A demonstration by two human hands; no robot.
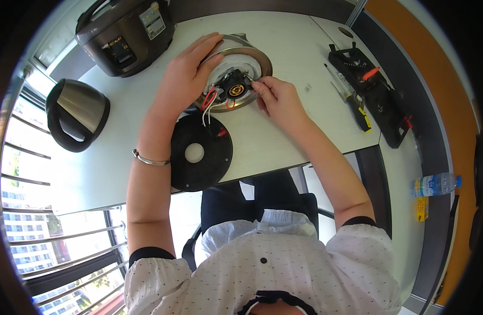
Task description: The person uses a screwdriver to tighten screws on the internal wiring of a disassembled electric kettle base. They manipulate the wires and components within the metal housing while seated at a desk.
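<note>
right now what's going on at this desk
A person is working on an upturned electric kettle lying on a white table. The left hand steadies its metal body, while the right hand pinches at the black round connector in the exposed base, where red and white wires stick out. A black round cover plate lies beside the left forearm. A second kettle, a rice cooker and screwdrivers sit around.

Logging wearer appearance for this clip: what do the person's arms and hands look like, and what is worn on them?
Both forearms are bare. The left hand has a thin silver bangle at its wrist; the right hand wears nothing visible. Short white sleeves with small dark dots end in dark cuffs.
</note>
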